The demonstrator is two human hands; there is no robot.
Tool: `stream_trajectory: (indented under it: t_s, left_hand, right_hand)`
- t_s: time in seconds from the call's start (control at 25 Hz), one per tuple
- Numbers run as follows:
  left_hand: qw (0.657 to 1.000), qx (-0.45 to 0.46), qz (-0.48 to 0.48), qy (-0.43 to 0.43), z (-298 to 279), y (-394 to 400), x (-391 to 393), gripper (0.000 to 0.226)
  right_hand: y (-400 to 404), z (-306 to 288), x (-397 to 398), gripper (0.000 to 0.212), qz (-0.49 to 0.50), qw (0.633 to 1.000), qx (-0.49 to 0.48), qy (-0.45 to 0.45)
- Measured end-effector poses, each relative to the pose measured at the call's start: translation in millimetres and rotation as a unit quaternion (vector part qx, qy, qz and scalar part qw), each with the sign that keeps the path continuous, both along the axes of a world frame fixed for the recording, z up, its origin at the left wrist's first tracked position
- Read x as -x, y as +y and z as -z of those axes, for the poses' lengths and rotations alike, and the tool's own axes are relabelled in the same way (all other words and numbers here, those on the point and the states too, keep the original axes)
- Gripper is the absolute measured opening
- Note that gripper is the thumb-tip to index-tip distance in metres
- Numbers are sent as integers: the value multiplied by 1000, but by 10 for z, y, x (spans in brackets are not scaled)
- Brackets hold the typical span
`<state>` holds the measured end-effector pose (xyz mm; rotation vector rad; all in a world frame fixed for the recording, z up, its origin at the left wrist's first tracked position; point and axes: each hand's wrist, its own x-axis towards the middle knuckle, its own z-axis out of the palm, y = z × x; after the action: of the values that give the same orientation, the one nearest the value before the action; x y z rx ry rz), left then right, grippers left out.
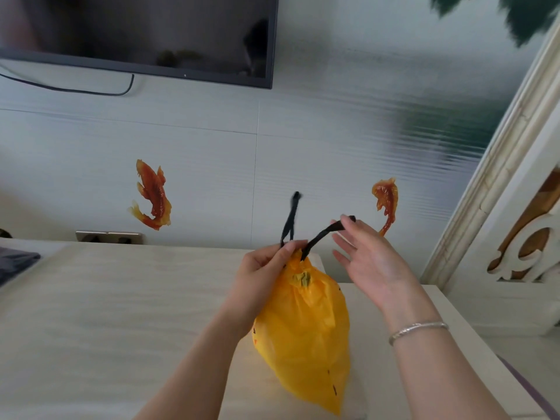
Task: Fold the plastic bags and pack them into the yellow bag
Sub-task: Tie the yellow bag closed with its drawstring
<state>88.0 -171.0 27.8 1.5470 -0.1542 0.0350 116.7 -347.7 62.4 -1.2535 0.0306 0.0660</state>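
A dark folded cloth (pixel 16 262) is lying at the far left edge of a pale wood-grain tabletop (pixel 106 313). Above it, a black flat-screen television (pixel 136 31) is hanging on a pale wall, with a black cable (pixel 69 90) drooping below it. 2 orange fish stickers are showing on the wall, the left one (pixel 153 195) above a metal socket strip (pixel 109 237).

Moving toward the middle, the person's left hand (pixel 266 268) is pinching the gathered neck of a full, crinkled yellow plastic bag (pixel 306 334), its fingers curled closed around the plastic and the base of a black drawstring loop (pixel 291 218) that is sticking upward. The yellow bag is resting on the tabletop between the 2 forearms, bulging, with small dark markings on its side.

To the right, the person's right hand (pixel 363 256) is held above the table with fingers spread, its thumb and forefinger pinching a second black drawstring loop (pixel 324 234) and holding it taut from the neck. A silver bangle (pixel 418 330) is circling the right wrist. The second fish sticker (pixel 386 201) is showing behind this hand, and a white carved wooden frame (pixel 497 165) is running along the far right.
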Motion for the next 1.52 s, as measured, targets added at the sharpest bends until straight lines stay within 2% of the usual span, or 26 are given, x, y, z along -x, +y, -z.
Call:
stream_trajectory:
  t_s: [0.08, 0.12, 0.2, 0.28, 0.32, 0.36, 0.44, 0.52, 0.56, 0.68, 0.76, 0.84, 0.88, 1.04, 1.16, 1.28, 1.4, 1.52]
  left_hand:
    - [999, 16, 29, 42, 19, 56, -19, 33]
    - [997, 23, 37, 64, 34, 74, -32, 34]
    - [992, 75, 36, 96, 47, 100, -54, 36]
    - [979, 177, 30, 99, 20, 112, -91, 36]
    - [974, 205, 26, 92, -10, 98, -89, 34]
    - [980, 184, 11, 77, -22, 72, -94, 32]
    - [997, 26, -54, 45, -37, -5, -90, 31]
    - [992, -93, -75, 30, -41, -59, -85, 27]
    - [991, -118, -53, 46, -54, -63, -86, 26]
    - [983, -155, 62, 82, -59, -14, -87, 60]
    - [975, -198, 90, 52, -60, -32, -70, 53]
    - [962, -269, 53, -19, -53, -67, -47, 25]
    - [957, -284, 29, -46, -46, -70, -38, 20]
    - [961, -267, 8, -72, -54, -56, 7, 29]
    - [950, -299, -13, -86, -83, -86, 70, 36]
    - [939, -330, -51, -80, -100, -96, 75, 40]
    - [969, -248, -13, -7, -111, -76, 74, 42]
    - [994, -60, 1, 92, -175, -38, 68, 31]
  right_hand:
    - [-22, -3, 18, 38, -49, 995, -85, -12]
    - [-15, -9, 27, 38, -59, 990, -130, -16]
    - [17, 17, 20, 13, -49, 970, -236, -11]
    - [85, 42, 12, 13, -31, 962, -270, -7]
    - [109, 52, 1, 14, -23, 970, -242, -6]
    - [138, 55, -7, 13, -14, 980, -196, -12]
    - [216, 29, 10, 15, -11, 996, -79, -51]
    - [310, -28, 65, 18, -34, 993, 29, -114]
    - [346, -51, 88, 19, -44, 986, 73, -141]
    - [418, -85, 168, 17, -65, 961, 188, -191]
    - [419, -100, 208, 16, -80, 952, 219, -197]
    - [410, -127, 237, 15, -90, 950, 225, -195]
    - [407, -134, 239, 15, -89, 950, 225, -198]
    - [432, -118, 222, 19, -68, 945, 238, -212]
    - [487, -104, 226, 21, -71, 934, 274, -218]
    - [472, -130, 230, 25, -76, 937, 268, -211]
    - [408, -112, 187, 26, -25, 955, 231, -186]
    - [334, -134, 170, 20, -24, 989, 35, -138]
